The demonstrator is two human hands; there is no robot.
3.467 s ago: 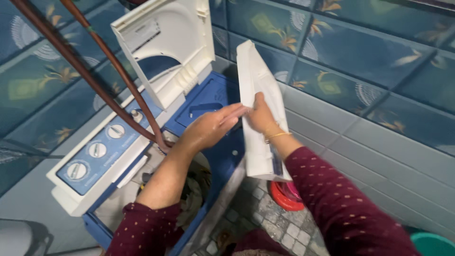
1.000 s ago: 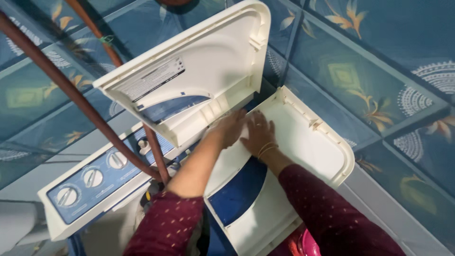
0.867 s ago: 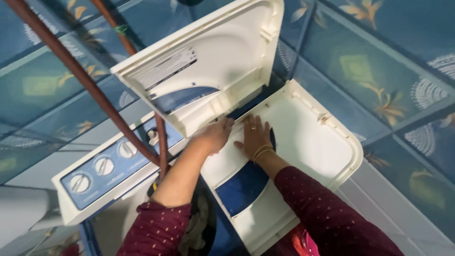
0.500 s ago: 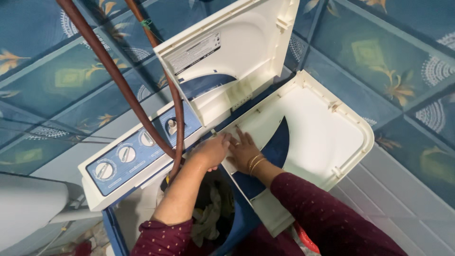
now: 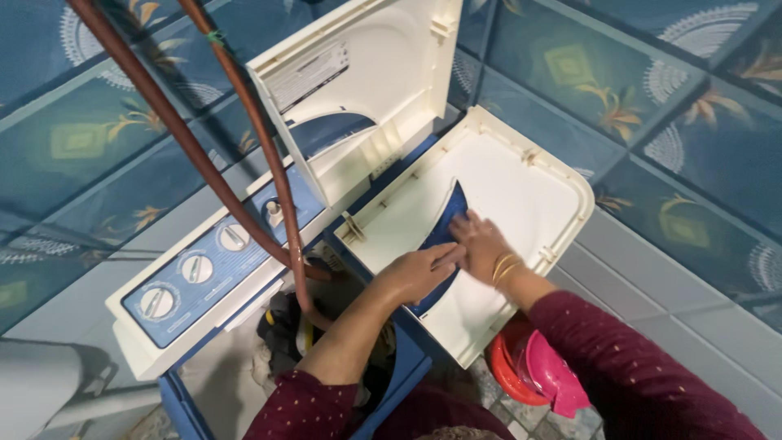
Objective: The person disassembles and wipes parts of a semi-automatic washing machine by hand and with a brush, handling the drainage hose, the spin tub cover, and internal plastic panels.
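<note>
Both my hands, left hand (image 5: 417, 273) and right hand (image 5: 481, 242), now press flat and empty on the lowered lid (image 5: 521, 195) at frame centre; half a second ago it sat higher.

Lid (image 5: 521, 195) now flat under both hands (image 5: 452, 261).

Under my hands (image 5: 456, 261) I see a smooth, glossy white plastic lid (image 5: 521, 195); beside them, glazed blue wall tiles (image 5: 652, 106) and a matt rubbery brown hose (image 5: 244, 122).
</note>
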